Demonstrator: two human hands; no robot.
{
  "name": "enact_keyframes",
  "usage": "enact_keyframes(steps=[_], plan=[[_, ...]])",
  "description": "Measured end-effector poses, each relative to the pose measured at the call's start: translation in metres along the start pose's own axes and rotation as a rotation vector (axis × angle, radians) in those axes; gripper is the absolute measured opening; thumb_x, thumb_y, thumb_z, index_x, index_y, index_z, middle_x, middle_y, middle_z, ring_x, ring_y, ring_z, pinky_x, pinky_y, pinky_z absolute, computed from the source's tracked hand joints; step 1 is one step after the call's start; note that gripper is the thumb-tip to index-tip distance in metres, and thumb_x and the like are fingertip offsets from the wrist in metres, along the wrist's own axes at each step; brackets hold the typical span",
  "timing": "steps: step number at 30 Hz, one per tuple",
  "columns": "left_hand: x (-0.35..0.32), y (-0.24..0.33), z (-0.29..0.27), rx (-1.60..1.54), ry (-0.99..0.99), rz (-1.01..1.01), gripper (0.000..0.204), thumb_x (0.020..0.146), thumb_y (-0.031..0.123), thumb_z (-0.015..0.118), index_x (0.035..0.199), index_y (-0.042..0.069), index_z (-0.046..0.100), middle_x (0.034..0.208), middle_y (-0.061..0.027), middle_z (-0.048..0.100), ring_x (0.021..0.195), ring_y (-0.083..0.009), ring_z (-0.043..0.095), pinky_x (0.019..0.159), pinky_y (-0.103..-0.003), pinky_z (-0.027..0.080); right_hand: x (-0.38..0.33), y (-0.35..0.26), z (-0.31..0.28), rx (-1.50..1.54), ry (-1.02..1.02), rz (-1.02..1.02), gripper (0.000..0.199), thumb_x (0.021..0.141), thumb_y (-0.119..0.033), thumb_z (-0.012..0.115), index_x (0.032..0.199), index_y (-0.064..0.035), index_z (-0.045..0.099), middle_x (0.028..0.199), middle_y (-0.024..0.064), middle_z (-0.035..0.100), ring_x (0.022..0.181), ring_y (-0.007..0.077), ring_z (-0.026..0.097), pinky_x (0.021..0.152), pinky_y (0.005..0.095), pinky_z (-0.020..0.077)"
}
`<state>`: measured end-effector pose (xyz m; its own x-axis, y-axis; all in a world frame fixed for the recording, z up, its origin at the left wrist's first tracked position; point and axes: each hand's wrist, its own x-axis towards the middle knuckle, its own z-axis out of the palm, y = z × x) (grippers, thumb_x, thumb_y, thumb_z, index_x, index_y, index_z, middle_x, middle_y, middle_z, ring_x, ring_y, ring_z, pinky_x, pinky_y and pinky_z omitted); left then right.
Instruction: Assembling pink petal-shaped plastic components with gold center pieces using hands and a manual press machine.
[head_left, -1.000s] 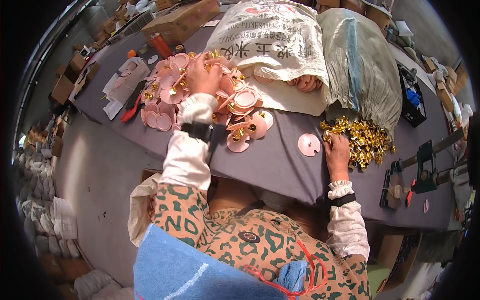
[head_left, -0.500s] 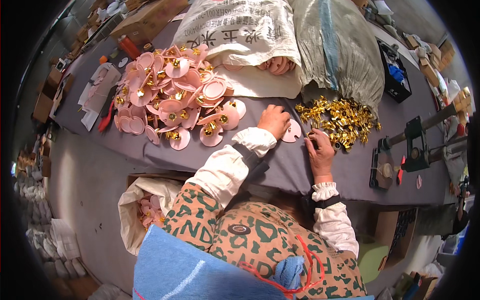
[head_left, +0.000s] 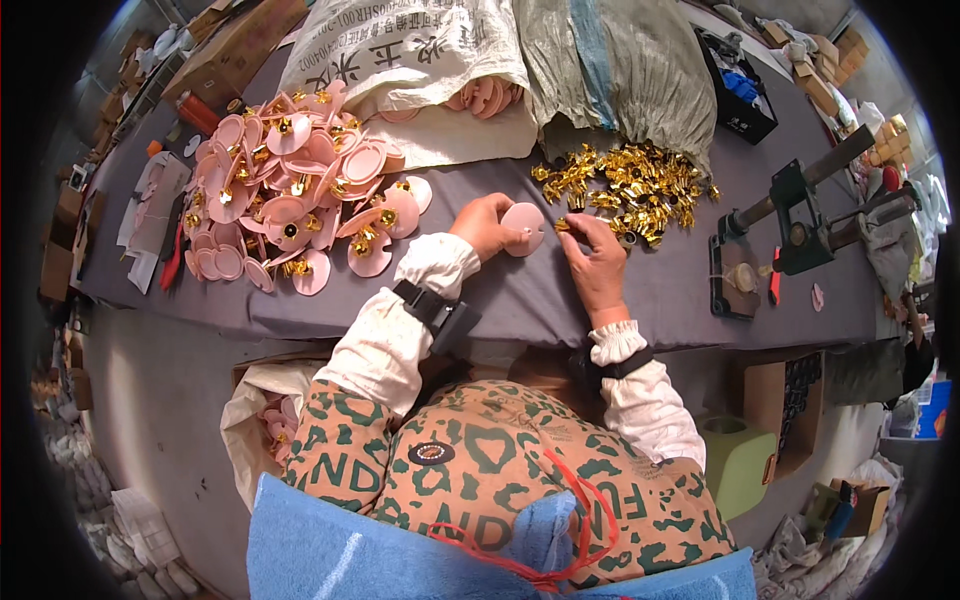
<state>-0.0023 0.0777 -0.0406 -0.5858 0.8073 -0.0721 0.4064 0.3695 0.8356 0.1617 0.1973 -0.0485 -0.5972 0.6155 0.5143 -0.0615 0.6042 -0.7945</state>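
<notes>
My left hand grips a round pink disc by its near left edge, raised a little off the dark cloth. A small notch shows in the disc. Close to its right, my right hand pinches a small gold metal piece between thumb and forefinger; the fingers partly hide it. Just beyond that hand lies a heap of gold metal clips. Over to the left spreads a large pile of pink discs, many with gold pieces fixed to them.
Two woven sacks stand at the back: a white one with pink discs at its mouth, and a grey one. A green metal hand press is at the right. Below the table's left front edge sits an open sack of pink parts.
My left hand has lifted the pink disc from the cloth. My right hand has come away from the clip heap with a gold piece, toward the disc. The whole view has shifted.
</notes>
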Motion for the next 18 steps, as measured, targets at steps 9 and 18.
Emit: enact_keyframes(steps=[9, 18], plan=[[-0.023, 0.018, 0.015, -0.595, -0.03, -0.06, 0.032, 0.081, 0.0, 0.068, 0.11, -0.006, 0.057, 0.1, -0.0103, 0.066, 0.088, -0.0142, 0.064, 0.078, -0.025, 0.053, -0.011, -0.017, 0.008, 0.024, -0.064, -0.127, 0.019, 0.08, 0.001, 0.071, 0.099, -0.0014, 0.07, 0.101, 0.0118, 0.069, 0.089, 0.0182, 0.068, 0.078, 0.0277, 0.0542], [-0.043, 0.033, 0.025, -0.282, 0.217, 0.041, 0.021, 0.083, 0.007, 0.067, 0.102, -0.001, 0.064, 0.089, -0.0057, 0.07, 0.077, -0.0076, 0.062, 0.068, -0.025, 0.051, -0.011, -0.031, 0.012, 0.152, 0.067, 0.005, 0.016, 0.081, 0.003, 0.071, 0.097, 0.0011, 0.07, 0.105, 0.0129, 0.069, 0.091, 0.0177, 0.067, 0.081, 0.0277, 0.0539]])
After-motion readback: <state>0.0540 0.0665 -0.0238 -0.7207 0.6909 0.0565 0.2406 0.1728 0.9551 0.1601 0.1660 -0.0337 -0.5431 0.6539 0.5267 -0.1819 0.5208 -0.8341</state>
